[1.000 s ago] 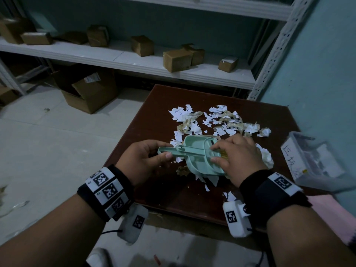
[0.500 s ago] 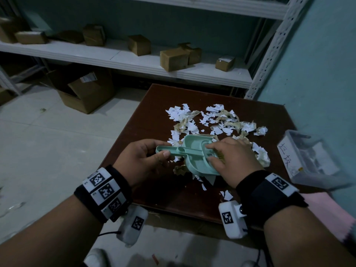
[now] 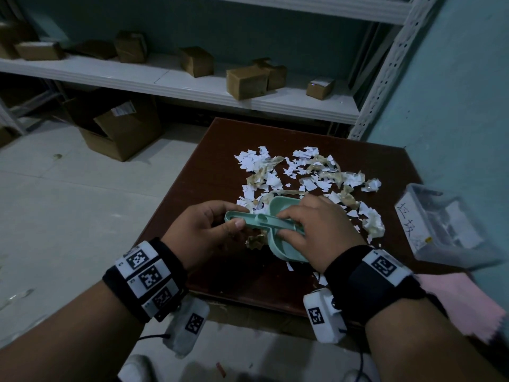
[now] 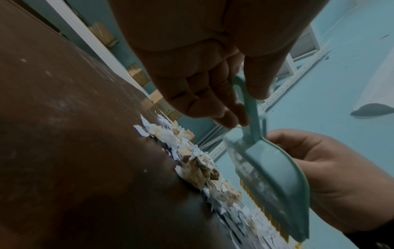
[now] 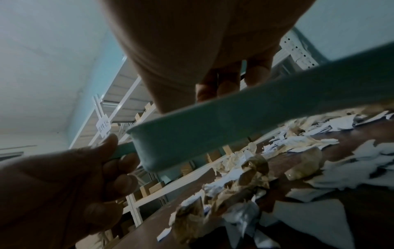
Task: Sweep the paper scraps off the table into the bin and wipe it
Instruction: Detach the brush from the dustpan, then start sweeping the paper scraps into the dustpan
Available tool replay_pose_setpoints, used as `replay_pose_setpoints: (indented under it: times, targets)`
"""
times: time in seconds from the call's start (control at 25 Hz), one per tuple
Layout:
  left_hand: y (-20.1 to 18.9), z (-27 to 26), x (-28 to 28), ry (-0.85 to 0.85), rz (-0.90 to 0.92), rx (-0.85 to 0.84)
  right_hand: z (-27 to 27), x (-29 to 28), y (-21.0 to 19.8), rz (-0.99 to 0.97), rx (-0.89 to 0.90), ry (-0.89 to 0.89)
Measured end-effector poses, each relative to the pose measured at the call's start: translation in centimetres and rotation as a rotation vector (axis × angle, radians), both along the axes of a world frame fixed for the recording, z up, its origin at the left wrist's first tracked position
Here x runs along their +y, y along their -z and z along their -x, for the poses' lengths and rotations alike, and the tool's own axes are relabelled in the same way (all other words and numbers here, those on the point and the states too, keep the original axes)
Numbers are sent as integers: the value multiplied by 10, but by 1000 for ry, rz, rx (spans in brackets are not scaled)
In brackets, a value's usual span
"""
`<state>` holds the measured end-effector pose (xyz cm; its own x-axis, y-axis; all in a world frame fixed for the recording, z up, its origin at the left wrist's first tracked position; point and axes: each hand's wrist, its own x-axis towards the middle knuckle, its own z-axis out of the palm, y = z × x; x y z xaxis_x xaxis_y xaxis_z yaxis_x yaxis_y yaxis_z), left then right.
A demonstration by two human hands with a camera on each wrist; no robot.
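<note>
White and tan paper scraps (image 3: 300, 175) lie heaped on the far half of the brown table (image 3: 209, 166). A mint-green dustpan with its brush nested in it (image 3: 278, 244) is held just above the table's near half. My left hand (image 3: 237, 216) pinches the end of its handle (image 4: 247, 104) between thumb and fingers. My right hand (image 3: 286, 224) grips the pan body and brush from above, fingers curled over the rim (image 5: 213, 121). Yellow bristles (image 4: 255, 202) show along the pan's lower edge. The clear plastic bin (image 3: 440, 227) stands at the table's right edge.
A pink cloth (image 3: 462, 307) lies near the front right corner. White shelves (image 3: 192, 86) with small cardboard boxes run behind the table. An open carton (image 3: 124, 128) sits on the floor at left. The teal wall (image 3: 454, 106) closes the right side.
Both hands keep the same hold on the dustpan set at the same spot over the table. The scraps have not moved.
</note>
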<state>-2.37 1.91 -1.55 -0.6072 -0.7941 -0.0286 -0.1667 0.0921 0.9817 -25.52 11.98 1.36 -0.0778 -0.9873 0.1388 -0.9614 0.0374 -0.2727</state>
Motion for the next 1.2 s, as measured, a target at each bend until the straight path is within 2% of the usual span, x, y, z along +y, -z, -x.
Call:
replay_pose_setpoints:
  times: [0.08,0.2,0.32,0.56,0.76,0.88,1.12,1.2]
  targets:
    - [-2,0,-2,-51,-22,23,-1,3,-7,110,-48,7]
    - [-6,-3,-9,-168,-120,139,1,12,-22,336,-267,98]
    - [-7,-16,-19,-287,-127,130,0,24,-34,426,-440,215]
    - [-1,-47,-35,-583,-88,10,2,45,-37,424,-565,343]
    - [-8,-76,-42,-829,-114,-10,-3,49,-36,355,-912,445]
    - [-11,-101,-53,-912,-118,-103,-5,49,-28,331,-1076,492]
    - [0,-135,-72,-916,39,-299,-18,39,-25,291,-1068,432]
    - [1,-131,-70,-957,35,-281,-25,26,-25,261,-1075,390]
